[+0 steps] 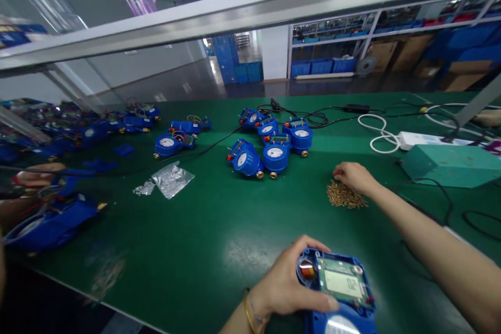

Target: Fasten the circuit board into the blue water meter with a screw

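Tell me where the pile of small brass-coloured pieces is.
In the head view, the brass-coloured pile lies right of centre on the green table, at the right hand and to the left of the teal box.

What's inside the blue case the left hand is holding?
Inside the blue case: a green circuit board with a pale screen. Whatever lies under the board is covered.

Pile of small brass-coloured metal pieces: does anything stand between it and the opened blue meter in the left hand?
Nothing visible stands between them. Green tabletop runs from the pile of small brass-coloured metal pieces, where the right hand is, to the opened blue meter that the left hand holds.
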The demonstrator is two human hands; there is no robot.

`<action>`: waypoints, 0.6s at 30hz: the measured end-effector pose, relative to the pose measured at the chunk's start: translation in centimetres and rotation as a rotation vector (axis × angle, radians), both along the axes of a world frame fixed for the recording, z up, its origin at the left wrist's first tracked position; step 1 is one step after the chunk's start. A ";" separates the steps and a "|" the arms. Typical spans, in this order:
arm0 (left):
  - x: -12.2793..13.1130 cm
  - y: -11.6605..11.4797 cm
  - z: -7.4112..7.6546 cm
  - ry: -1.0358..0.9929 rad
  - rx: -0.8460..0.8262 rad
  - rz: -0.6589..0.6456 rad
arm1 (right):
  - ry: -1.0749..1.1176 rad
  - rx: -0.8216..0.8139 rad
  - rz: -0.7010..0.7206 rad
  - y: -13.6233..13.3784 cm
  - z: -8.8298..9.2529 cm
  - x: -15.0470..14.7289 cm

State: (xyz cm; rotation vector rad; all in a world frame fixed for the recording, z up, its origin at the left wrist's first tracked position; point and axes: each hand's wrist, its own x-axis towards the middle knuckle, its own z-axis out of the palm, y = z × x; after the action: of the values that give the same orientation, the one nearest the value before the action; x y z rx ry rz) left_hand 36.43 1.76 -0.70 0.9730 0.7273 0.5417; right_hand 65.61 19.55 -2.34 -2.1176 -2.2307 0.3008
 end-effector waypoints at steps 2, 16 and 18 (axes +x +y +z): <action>0.0 0.0 -0.3 -0.005 0.024 0.007 | -0.054 -0.052 0.035 0.7 -0.1 -0.4; 0.7 0.3 -0.5 -0.035 0.260 -0.009 | -0.294 -0.259 -0.097 2.0 0.5 -3.3; 0.8 0.3 -0.7 -0.048 0.284 -0.010 | -0.303 -0.233 -0.117 1.2 1.2 -3.1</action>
State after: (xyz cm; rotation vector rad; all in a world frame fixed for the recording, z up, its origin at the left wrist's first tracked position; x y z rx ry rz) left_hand 37.21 2.08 -1.36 1.2224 0.6120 0.6694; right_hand 62.53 20.70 -1.11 -2.5584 -2.3113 0.2594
